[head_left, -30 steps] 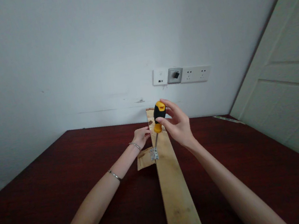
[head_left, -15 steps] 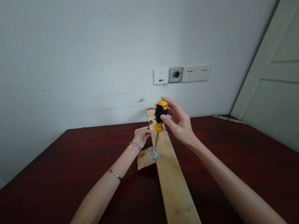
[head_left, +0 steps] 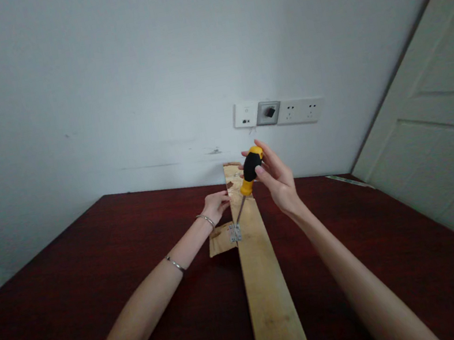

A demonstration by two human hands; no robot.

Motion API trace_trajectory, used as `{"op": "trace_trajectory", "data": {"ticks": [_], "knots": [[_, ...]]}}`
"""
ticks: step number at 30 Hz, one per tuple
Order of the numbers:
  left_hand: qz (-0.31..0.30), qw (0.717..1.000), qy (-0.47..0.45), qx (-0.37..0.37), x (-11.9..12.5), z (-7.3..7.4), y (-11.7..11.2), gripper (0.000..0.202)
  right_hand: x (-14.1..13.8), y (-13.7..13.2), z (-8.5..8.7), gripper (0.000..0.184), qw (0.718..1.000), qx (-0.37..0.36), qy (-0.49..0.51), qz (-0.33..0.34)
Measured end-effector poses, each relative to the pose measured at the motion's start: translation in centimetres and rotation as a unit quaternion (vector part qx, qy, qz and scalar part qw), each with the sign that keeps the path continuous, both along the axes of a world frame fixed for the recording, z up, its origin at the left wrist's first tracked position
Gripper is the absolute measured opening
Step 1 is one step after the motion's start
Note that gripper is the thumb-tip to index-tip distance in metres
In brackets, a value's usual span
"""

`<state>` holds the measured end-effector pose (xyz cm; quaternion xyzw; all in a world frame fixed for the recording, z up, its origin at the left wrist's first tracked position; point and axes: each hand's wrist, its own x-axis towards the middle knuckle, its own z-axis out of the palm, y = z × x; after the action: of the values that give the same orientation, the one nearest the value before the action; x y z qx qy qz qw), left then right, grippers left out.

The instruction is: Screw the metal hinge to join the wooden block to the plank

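Observation:
A yellow-and-black screwdriver (head_left: 253,164) is held by its handle in my right hand (head_left: 281,183), whose fingers are closed round it. Its shaft slants down and left, the tip at the upper part of a small metal hinge (head_left: 234,232). That hinge spans a long wooden board (head_left: 268,291) and a short wooden piece (head_left: 221,241) joined at the board's left side. My left hand (head_left: 216,206) grips the board's left edge just beyond the short piece; some fingertips are hidden there. Two bracelets show on the left arm.
The board lies lengthwise on a dark red table (head_left: 172,332), its far end near the white wall (head_left: 128,82). Wall sockets (head_left: 298,111) sit beyond my right hand. A pale panelled door (head_left: 448,154) stands to the right.
My right hand has shifted slightly up and right, so the screwdriver leans further right. Its tip stays at the hinge. My left hand keeps its place on the board.

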<state>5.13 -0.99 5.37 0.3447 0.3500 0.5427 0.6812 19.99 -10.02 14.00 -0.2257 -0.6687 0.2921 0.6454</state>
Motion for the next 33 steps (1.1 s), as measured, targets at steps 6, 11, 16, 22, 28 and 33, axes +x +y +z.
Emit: {"op": "trace_trajectory", "data": {"ticks": [6, 11, 16, 22, 28, 33], "knots": [[0.0, 1.0, -0.004, -0.001, 0.1, 0.2, -0.2, 0.033, 0.0, -0.1, 0.2, 0.058, 0.998, 0.016, -0.049, 0.022], [-0.001, 1.0, -0.007, 0.005, 0.1, 0.2, -0.3, 0.028, 0.0, -0.4, 0.4, 0.056, 0.994, 0.029, -0.102, 0.0], [0.003, 1.0, -0.005, 0.024, 0.3, -0.1, -0.1, 0.023, -0.5, -0.5, 0.4, 0.05, 0.987, 0.091, -0.121, -0.056], [-0.012, 0.998, 0.007, 0.058, 0.4, -0.4, 0.1, 0.019, -1.3, -1.1, 0.7, 0.042, 0.976, 0.139, -0.125, -0.113], [0.006, 0.999, 0.008, 0.042, 0.5, -0.8, 0.6, 0.015, -1.2, -2.0, 1.4, 0.034, 0.971, 0.142, -0.158, -0.107], [-0.009, 0.999, 0.005, 0.048, 0.5, -0.7, 0.3, 0.019, -1.4, -2.0, 1.2, 0.038, 0.974, 0.118, -0.138, -0.137]]}}
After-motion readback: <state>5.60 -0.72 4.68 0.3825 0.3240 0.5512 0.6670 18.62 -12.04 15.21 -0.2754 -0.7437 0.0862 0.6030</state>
